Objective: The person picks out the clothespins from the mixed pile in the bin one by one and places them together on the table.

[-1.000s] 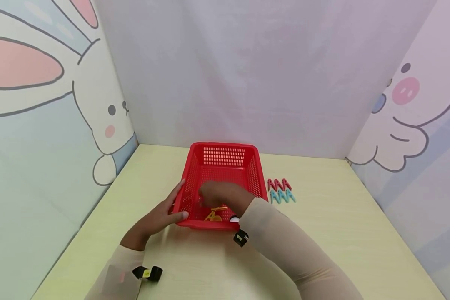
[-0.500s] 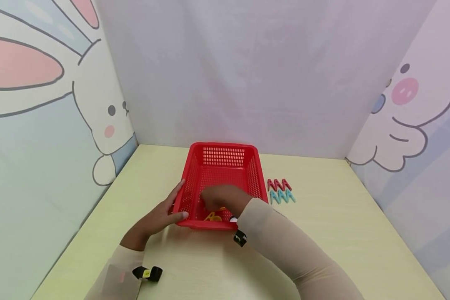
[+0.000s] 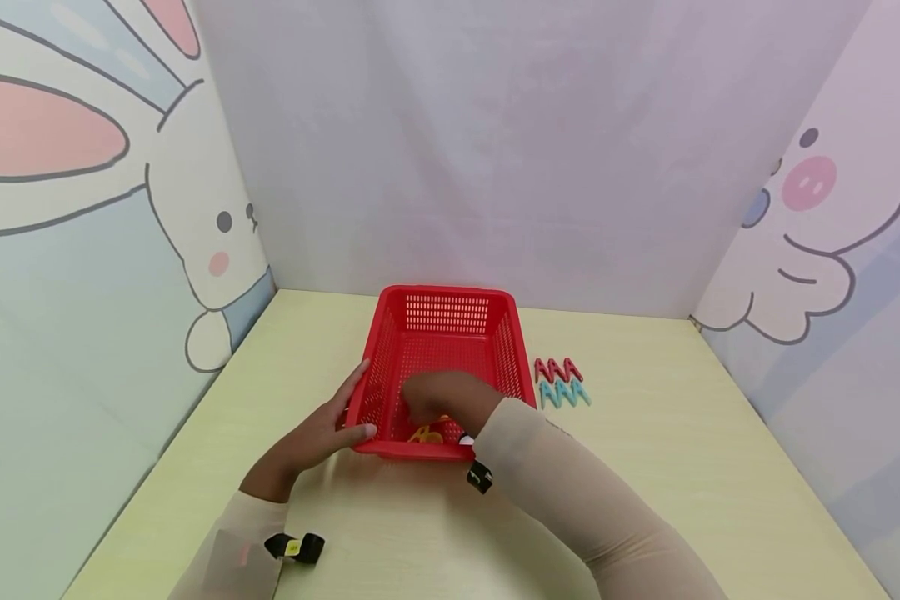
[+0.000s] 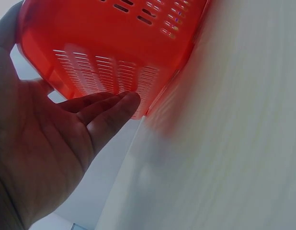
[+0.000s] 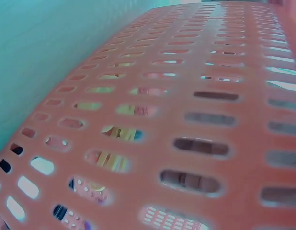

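Note:
A red slotted plastic basket (image 3: 450, 293) stands on the table. My left hand (image 3: 315, 437) holds its near left corner in the head view, thumb on the rim. In the left wrist view the fingers (image 4: 112, 112) of that hand lie along the outer side wall. My right hand (image 3: 446, 396) reaches down into the basket, back of the hand up, its fingertips hidden; I cannot tell whether they grip anything. Yellow clip-like pieces (image 3: 425, 435) lie beside it on the basket floor, with a white and black item (image 3: 466, 438) by the near wall. The right wrist view mostly shows the basket wall (image 5: 153, 120).
Right of the basket, three red A-shaped clips (image 3: 558, 369) lie in a row, with three light blue A-shaped clips (image 3: 565, 392) in a row just nearer. The pale table (image 3: 645, 467) is bounded by a grey back wall (image 3: 495, 150) and printed side walls.
The right hand shifted slightly rightward and nearer inside the basket during the first half second, then stayed almost still. The left hand, basket and clip rows keep their places.

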The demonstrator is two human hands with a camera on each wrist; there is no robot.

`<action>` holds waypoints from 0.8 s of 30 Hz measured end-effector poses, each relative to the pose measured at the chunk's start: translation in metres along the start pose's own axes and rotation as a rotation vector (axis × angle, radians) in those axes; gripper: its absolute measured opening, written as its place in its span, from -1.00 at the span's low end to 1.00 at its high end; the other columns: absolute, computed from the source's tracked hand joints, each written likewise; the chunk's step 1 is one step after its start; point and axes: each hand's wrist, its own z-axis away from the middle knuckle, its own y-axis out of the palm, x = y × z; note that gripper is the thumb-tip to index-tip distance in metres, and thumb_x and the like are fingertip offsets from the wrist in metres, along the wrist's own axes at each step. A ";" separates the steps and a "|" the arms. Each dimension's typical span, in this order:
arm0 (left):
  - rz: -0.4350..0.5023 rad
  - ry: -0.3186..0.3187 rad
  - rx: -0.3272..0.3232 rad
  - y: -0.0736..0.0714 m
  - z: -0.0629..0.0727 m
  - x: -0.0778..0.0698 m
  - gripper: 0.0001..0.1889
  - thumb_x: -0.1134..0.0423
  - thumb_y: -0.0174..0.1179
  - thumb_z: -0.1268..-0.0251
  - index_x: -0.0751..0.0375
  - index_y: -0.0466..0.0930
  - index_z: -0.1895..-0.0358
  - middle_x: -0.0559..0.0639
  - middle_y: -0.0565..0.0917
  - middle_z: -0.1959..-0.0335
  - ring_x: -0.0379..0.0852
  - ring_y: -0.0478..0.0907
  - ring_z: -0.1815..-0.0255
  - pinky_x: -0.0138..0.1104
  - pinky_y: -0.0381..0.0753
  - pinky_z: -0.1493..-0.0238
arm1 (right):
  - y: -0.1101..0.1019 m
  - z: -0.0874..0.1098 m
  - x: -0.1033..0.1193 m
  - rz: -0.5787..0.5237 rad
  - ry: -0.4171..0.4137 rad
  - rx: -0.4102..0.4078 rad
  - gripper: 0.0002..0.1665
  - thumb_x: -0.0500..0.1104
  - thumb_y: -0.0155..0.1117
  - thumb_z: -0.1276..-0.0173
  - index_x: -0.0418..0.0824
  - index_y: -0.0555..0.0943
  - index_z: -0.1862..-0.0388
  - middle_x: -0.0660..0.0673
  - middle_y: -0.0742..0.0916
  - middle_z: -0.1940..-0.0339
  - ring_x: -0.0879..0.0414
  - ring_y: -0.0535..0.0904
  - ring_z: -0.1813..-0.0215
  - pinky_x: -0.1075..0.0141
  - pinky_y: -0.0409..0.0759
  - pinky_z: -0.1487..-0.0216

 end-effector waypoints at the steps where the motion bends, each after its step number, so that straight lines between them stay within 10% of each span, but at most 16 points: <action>1: -0.001 -0.001 0.000 0.000 0.000 0.000 0.27 0.05 0.54 -0.27 -0.21 -0.28 -0.83 0.34 0.33 -0.58 0.35 0.45 -0.49 -0.24 0.87 -0.04 | 0.000 0.000 0.000 -0.005 -0.006 -0.004 -0.41 -0.17 0.85 0.06 0.01 0.77 0.01 0.02 0.79 0.20 -0.01 0.76 0.14 0.01 0.88 0.01; 24: -0.008 -0.020 -0.008 0.001 0.003 -0.001 0.28 0.04 0.56 -0.25 -0.22 -0.26 -0.83 0.33 0.39 -0.53 0.31 0.46 -0.47 -0.25 0.87 -0.02 | -0.003 -0.002 -0.002 0.035 -0.291 -0.328 -0.29 -0.15 0.84 -0.05 -0.06 0.81 -0.25 -0.05 0.88 -0.02 0.06 0.83 0.10 0.20 0.89 0.05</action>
